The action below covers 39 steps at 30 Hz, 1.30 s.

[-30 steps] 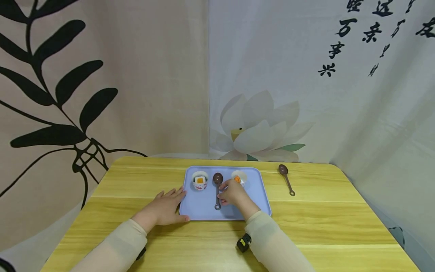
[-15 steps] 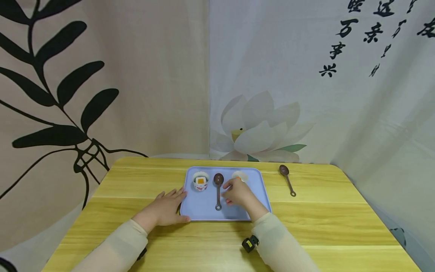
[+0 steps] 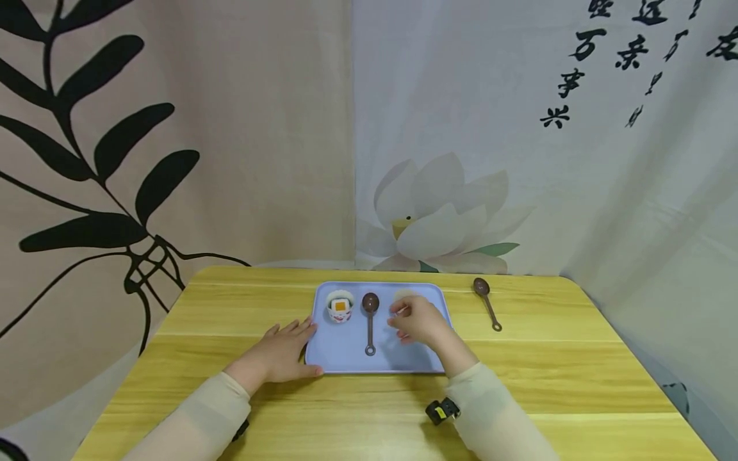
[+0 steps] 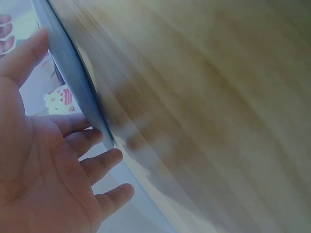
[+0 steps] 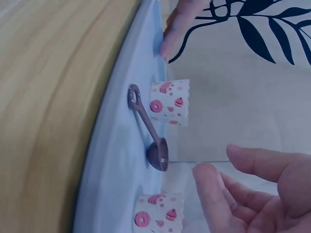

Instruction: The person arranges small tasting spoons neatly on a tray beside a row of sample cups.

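On the wooden table (image 3: 553, 384), toward the far side, has a pale blue tray (image 3: 346, 349). With the left hand (image 3: 282, 354), touches the tray's left rim, fingers straight and spread, thumb at the near corner. With the right hand (image 3: 423, 322), hovers over the tray's right half, fingers loosely bent, thumb and forefinger apart. Just left of that hand, has a brown spoon (image 3: 370, 320) lying on the tray between a left cup (image 3: 340, 315) and a right cup (image 5: 159, 214), round bowl at the far end, handle pointing nearer. Shows something white and orange (image 3: 341, 306) inside the left cup. Hides most of the right cup behind the right hand in the head view; cannot tell its contents. Right of the tray, well apart, has a second spoon (image 3: 487, 304) lying on bare wood. Behind everything, shows a curtain (image 3: 277, 128) printed with dark leaves (image 3: 118, 137) and a pale flower (image 3: 450, 218).
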Available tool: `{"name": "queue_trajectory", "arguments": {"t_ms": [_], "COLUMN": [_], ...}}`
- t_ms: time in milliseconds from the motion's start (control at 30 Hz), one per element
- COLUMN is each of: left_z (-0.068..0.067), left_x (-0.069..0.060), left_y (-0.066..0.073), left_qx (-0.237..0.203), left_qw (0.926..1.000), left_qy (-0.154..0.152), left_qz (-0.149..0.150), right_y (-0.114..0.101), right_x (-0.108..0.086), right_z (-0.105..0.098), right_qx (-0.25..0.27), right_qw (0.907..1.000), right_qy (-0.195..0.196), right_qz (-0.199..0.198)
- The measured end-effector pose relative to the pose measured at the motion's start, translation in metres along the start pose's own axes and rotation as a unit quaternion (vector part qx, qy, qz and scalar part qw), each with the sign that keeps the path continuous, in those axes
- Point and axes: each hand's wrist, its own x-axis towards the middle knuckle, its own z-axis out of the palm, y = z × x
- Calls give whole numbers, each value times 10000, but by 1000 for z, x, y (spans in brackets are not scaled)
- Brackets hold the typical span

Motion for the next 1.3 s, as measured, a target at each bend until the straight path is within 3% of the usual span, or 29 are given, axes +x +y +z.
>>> {"name": "queue_trajectory", "arguments": {"t_ms": [800, 1300], "left_z": [0, 3], "left_x": [0, 1], "left_y": [0, -3], "left_qx": [-19, 36], "left_qw": [10000, 10000], "left_qy": [-20, 6], "left_qz": [24, 20], "right_y": [11, 23], "right_x": [-25, -34], "right_z": [-52, -72], "right_qx": [154, 354], "right_qw": [9997, 9993], "right_qy": [196, 128], "right_qz": [70, -53]}}
